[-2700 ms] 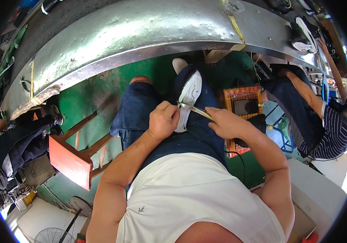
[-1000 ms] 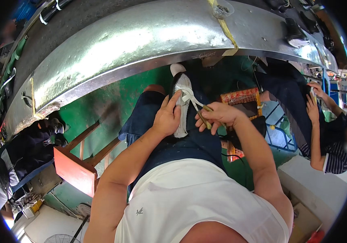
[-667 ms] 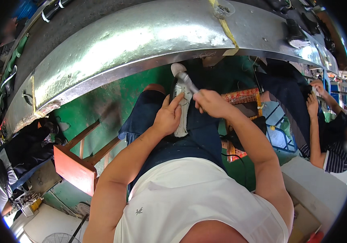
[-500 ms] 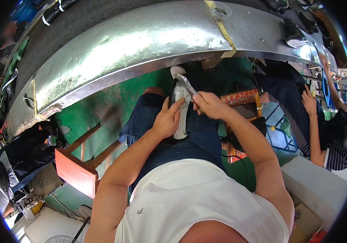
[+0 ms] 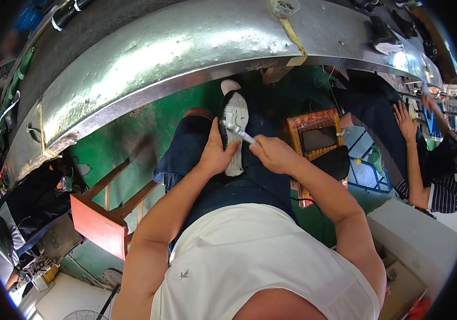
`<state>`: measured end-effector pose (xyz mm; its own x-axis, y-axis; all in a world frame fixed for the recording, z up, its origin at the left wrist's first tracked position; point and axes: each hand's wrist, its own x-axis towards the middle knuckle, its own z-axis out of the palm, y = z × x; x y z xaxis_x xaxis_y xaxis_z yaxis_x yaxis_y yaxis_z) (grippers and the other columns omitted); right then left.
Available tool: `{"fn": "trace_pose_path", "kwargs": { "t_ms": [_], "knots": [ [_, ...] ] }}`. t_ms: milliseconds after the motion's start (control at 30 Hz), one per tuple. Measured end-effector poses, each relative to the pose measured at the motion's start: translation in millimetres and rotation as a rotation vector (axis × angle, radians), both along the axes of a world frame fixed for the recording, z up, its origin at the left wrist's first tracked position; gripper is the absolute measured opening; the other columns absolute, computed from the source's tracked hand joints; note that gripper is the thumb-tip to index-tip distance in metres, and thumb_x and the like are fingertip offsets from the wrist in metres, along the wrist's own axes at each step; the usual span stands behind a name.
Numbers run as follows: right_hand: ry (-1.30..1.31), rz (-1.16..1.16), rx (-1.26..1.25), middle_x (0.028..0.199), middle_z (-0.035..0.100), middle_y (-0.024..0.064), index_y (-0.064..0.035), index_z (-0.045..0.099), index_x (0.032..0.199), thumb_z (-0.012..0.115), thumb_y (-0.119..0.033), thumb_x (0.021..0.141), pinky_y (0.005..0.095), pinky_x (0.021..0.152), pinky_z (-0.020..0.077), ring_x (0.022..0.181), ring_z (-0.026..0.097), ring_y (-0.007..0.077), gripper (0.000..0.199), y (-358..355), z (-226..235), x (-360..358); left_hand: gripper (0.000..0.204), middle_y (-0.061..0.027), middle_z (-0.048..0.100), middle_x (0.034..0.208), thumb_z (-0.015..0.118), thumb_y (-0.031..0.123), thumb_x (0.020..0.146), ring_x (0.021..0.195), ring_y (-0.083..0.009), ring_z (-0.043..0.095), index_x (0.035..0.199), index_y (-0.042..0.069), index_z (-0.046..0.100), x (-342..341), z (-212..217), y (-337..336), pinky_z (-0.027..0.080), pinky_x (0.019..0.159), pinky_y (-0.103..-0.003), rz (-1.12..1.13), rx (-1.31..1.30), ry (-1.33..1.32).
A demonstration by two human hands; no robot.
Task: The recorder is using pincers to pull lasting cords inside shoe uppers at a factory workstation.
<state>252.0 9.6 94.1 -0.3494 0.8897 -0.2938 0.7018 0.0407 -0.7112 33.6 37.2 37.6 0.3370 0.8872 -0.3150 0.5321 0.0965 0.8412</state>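
A shoe (image 5: pixel 235 160) lies across my lap with its pale, unfinished underside up and a dark edge around it. My left hand (image 5: pixel 217 152) grips its left side, the forefinger along the edge and the thumb on the underside. In my right hand (image 5: pixel 273 153) is a hammer-like metal tool (image 5: pixel 243 135). The tool slants up and left over the middle of the underside, its head close to my left forefinger. Whether the head touches the shoe I cannot tell.
A metal-topped bench (image 5: pixel 148 64) curves ahead, bearing a clear cup (image 5: pixel 284 7) of small bits and a dark shoe (image 5: pixel 384 36). A wooden stool (image 5: pixel 100 225) stands left. A woven-seat chair (image 5: pixel 315 120) is at right, near another person's arm (image 5: pixel 411 140).
The tool's head has come down and left, from near the shoe's far end to its middle. My right hand has lowered slightly. My left hand has shifted slightly along the shoe's side.
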Motion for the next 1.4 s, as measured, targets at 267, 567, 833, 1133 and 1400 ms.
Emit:
{"fn": "trace_pose_path", "kwargs": {
  "t_ms": [267, 567, 833, 1133, 1400],
  "knots": [
    [0.003, 0.034, -0.112, 0.087, 0.067, 0.0246, -0.0004, 0.059, 0.102, 0.047, -0.039, 0.104, 0.0520, 0.077, 0.0500, 0.087, 0.065, 0.0462, 0.040, -17.4, 9.3, -2.3, 0.117, -0.0260, 0.019, 0.161, 0.070, 0.015, 0.090, 0.147, -0.0289, 0.029, 0.153, 0.007, -0.029, -36.5, -0.7, -15.5, 0.026, 0.118, -0.032, -0.187, -0.356, -0.393],
    [0.188, -0.169, -0.238, 0.079, 0.067, 0.0153, 0.0021, 0.060, 0.101, 0.043, -0.037, 0.106, 0.0378, 0.067, 0.0524, 0.073, 0.067, 0.0281, 0.043, 26.4, 4.2, -1.3, 0.113, -0.0247, 0.021, 0.160, 0.069, 0.010, 0.089, 0.145, -0.0269, 0.031, 0.155, 0.006, -0.022, -26.9, 17.2, -10.6, 0.027, 0.117, -0.032, -0.184, -0.271, -0.381],
    [0.761, -0.568, -0.462, 0.085, 0.066, 0.0098, 0.0016, 0.058, 0.108, 0.035, -0.048, 0.108, 0.0290, 0.058, 0.0504, 0.066, 0.066, 0.0163, 0.054, -13.2, -40.7, 16.1, 0.069, -0.0222, 0.061, 0.127, 0.067, 0.041, 0.095, 0.116, -0.0250, 0.060, 0.137, -0.010, 0.046, 0.2, -14.3, 45.4, 0.050, 0.096, -0.035, 0.270, -0.322, -0.370],
    [0.671, -0.488, -0.400, 0.087, 0.066, 0.0101, -0.0003, 0.058, 0.109, 0.035, -0.049, 0.108, 0.0297, 0.059, 0.0505, 0.071, 0.067, 0.0181, 0.053, -33.5, -70.0, 24.1, 0.072, -0.0163, 0.058, 0.138, 0.041, 0.060, 0.102, 0.120, -0.0293, 0.062, 0.145, 0.002, 0.043, -32.8, 142.0, 62.5, 0.051, 0.103, -0.045, 0.348, -0.581, -1.429],
    [0.746, -0.551, -0.456, 0.085, 0.066, 0.0100, 0.0007, 0.058, 0.107, 0.037, -0.045, 0.108, 0.0311, 0.066, 0.0530, 0.070, 0.066, 0.0182, 0.050, -30.3, -72.9, 25.1, 0.080, -0.0196, 0.065, 0.119, 0.035, 0.073, 0.096, 0.113, -0.0379, 0.064, 0.129, 0.005, 0.059, -26.4, 172.7, 80.3, 0.054, 0.093, -0.056, 0.348, -0.671, -1.478]
  ]
}}
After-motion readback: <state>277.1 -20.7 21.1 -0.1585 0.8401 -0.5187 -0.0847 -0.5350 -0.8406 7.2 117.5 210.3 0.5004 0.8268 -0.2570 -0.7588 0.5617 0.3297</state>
